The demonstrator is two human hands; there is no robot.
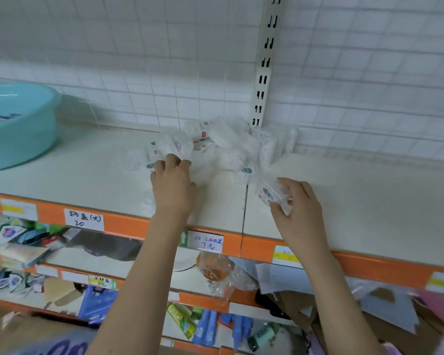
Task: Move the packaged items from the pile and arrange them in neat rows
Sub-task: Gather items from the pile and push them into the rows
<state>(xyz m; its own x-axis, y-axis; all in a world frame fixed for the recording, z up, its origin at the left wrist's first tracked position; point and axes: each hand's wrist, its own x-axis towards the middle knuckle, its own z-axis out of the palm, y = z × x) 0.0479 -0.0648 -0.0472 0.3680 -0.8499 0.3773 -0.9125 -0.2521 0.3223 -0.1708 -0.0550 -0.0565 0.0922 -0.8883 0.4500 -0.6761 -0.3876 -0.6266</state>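
We see a pale shelf [87, 175] with an orange front edge, backed by a white wire grid wall [164, 60] and a slotted upright post [264, 62]. The pile of clear-wrapped packaged items [228, 144] lies heaped at the back of the shelf, against the foot of the post. Our left hand [173, 185] reaches to the near left edge of the pile, its fingers curled down onto the packets there; the blur keeps us from telling whether its grip has actually closed on one. Our right hand [300, 208] is off the pile, over the shelf's front part just right of the seam, and its grip is clenched round a single packet [272, 193], thumb below and fingers over the top. A teal plastic basin [18, 126] stands at the far left of the same shelf, well apart from the pile. Handwritten price labels [83, 219] sit on the orange edge, and assorted goods fill the lower shelves [100, 254].
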